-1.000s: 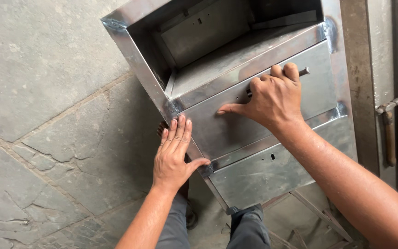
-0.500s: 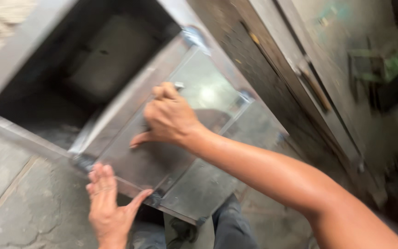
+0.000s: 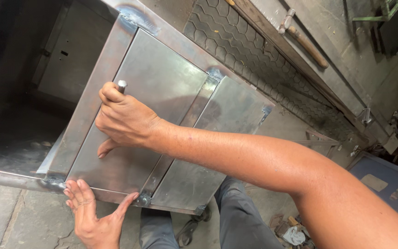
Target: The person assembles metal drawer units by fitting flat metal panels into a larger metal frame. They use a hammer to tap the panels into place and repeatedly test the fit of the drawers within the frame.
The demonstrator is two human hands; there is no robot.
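Observation:
A welded steel box (image 3: 226, 115) with an open dark cavity at the left stands on a stone floor. My right hand (image 3: 125, 121) is closed around a short metal rod handle (image 3: 122, 85) on the box's flat front door panel (image 3: 162, 78), thumb resting on the panel. My left hand (image 3: 93, 214) lies open and flat, fingers spread, pressing against the lower edge of the box frame near a welded corner. My grey trouser legs show beneath the box.
A hammer with a wooden handle (image 3: 302, 41) lies on a metal beam at the upper right. Hexagon-patterned floor (image 3: 254, 60) runs behind the box. A blue board (image 3: 383, 184), a rag and scrap pieces (image 3: 293, 233) lie at the lower right.
The view has swung and moved closer. My right hand stays on the handle and my left hand stays pressed at the lower frame edge.

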